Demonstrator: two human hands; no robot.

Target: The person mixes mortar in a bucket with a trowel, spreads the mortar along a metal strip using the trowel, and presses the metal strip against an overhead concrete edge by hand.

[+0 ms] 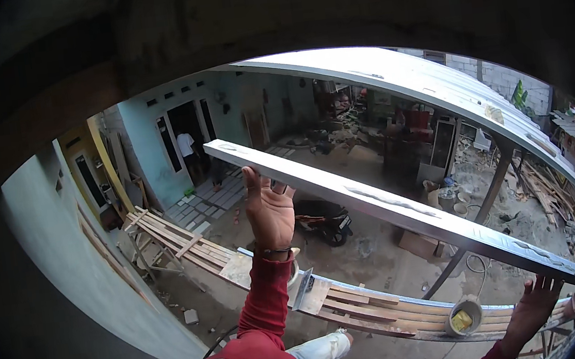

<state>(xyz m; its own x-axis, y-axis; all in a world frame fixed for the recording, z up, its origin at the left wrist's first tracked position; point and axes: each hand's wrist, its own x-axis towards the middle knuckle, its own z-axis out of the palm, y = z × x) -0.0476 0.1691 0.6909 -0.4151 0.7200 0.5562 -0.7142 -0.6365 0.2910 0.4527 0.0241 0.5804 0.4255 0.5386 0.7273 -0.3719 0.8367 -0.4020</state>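
A long, straight silver-grey bar (346,197), seemingly metal, slants across the view from upper left to lower right. Grey-white patches mark its upper face. Near its far left end, my left hand (272,217) supports it with raised fingers partly hidden behind it and the palm in sight. At the near right end, my right hand (534,306) has its fingers up against the bar's lower edge, some tips out of sight. A flat-bladed metal tool (304,289) rests below on the plank scaffold (359,307).
A bucket (464,317) with something yellow inside stands on the planks. More planks (181,242) run left beside the grey wall (92,265). Below are a parked motorbike (324,219) and rubble. A metal roof (389,76) slopes at right; a person in white (186,145) stands by a doorway.
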